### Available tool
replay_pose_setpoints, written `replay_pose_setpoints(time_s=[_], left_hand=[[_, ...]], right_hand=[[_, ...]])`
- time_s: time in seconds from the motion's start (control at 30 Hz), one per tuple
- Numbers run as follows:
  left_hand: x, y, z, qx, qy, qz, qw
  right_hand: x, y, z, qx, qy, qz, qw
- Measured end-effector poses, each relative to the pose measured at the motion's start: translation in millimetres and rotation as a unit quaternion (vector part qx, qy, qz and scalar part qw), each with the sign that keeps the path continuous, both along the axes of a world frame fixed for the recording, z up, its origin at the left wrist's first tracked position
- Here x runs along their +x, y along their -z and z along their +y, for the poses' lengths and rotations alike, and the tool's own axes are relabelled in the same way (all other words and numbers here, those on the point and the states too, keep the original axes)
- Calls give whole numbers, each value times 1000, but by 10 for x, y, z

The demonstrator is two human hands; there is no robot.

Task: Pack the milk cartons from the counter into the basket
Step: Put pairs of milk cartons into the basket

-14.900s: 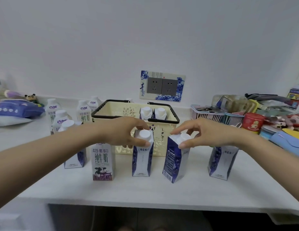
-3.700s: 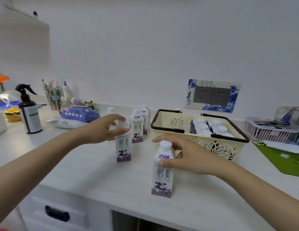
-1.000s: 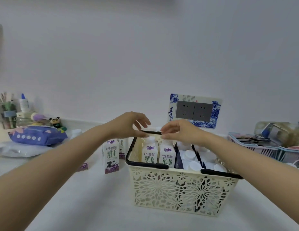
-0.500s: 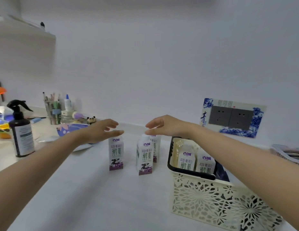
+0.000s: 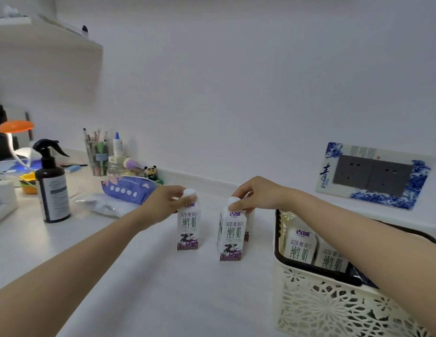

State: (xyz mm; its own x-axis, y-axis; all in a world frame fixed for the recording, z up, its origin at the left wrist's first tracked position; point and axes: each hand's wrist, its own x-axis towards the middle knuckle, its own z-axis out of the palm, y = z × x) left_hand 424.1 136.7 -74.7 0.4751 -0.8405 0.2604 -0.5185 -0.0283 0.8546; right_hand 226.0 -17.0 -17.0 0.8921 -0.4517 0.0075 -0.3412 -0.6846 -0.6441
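Two white milk cartons with purple bases stand upright on the white counter. My left hand (image 5: 163, 203) grips the top of the left carton (image 5: 188, 227) just under its white cap. My right hand (image 5: 257, 194) pinches the cap end of the right carton (image 5: 231, 235). A third carton (image 5: 249, 226) stands right behind that one, mostly hidden. At the right, the cream lattice basket (image 5: 333, 310) with a dark rim holds several cartons; two white ones (image 5: 301, 246) show at its near left, and my right forearm covers the others.
A dark spray bottle (image 5: 52, 188) stands at the left. Behind it are a pen cup (image 5: 97, 154), a purple dotted pouch (image 5: 125, 190) and a plastic bag. A blue-framed socket plate (image 5: 375, 176) is on the wall above the basket.
Both hands have come down from hovering above the counter onto the tops of the two standing cartons. The view has shifted slightly left and closer.
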Motion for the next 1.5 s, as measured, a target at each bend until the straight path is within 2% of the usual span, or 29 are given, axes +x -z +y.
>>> replay_pose_setpoints(time_s=[0.27, 0.53, 0.77, 0.93, 1.07, 1.5], left_hand=[[-175, -158, 128, -69, 9, 49, 996], [-694, -1172, 283, -147, 62, -27, 987], [-1341, -1668, 83, -123, 150, -52, 980], [-1775, -1595, -188, -96, 199, -55, 974], [-1945, -1418, -363, -77, 219, -46, 972], [-1984, -757, -517, -28, 229, -9, 973]], right_hand=[[-91, -30, 124, -17, 38, -91, 995], [-630, -804, 413, -72, 63, -205, 974], [-1356, -1224, 554, -127, 74, -194, 970], [-1780, -1143, 479, -131, 104, -170, 971], [-1998, -997, 385, -91, 123, -153, 976], [-1980, -276, 124, -72, 139, -125, 980]])
